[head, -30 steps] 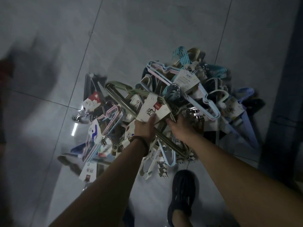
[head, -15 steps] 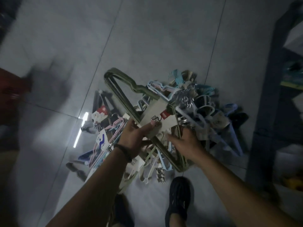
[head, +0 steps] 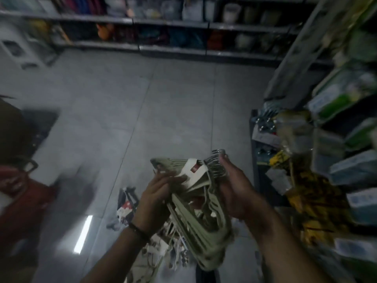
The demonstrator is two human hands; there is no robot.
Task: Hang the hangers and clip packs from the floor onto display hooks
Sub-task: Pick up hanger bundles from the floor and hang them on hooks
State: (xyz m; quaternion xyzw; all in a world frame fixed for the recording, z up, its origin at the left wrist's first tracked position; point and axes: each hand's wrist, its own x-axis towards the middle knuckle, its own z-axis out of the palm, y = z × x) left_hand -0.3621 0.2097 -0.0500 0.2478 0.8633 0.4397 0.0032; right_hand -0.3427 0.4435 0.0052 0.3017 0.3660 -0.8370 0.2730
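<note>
Dim shop aisle, grey tiled floor (head: 163, 103), everything a little blurred. Nearest to us, both hands are up and busy on one thing: a bundle of green hangers (head: 204, 227), lifted clear of the floor. Left hand (head: 155, 201) is curled round the bundle's left side, fingers pressing on its white card tag (head: 193, 174). Right hand (head: 238, 188) is closed on the bundle's right side, fingertips up by the cluster of metal hooks (head: 217, 162) at the top. So a firm two-handed hold, neither hand open.

Just below and left of the bundle, the pile (head: 126, 209) is on the floor: a dark pack with a red and white label, pale hangers and tags poking out beneath the left wrist. How many are down there I can't say; the arms hide most of it.

Right of the bundle, close by, a display rack (head: 318, 160) crowded with packaged goods, yellow and green among them. No free hook can be made out in the blur. Far beyond the bundle, long shelves (head: 173, 23) run across the back wall.

Where does that leave the job? One bundle picked up, not hung yet, and plenty lying on the floor. My read: early going. A hook has to be found on that rack, the metal hooks slipped on, then back down for the rest.
</note>
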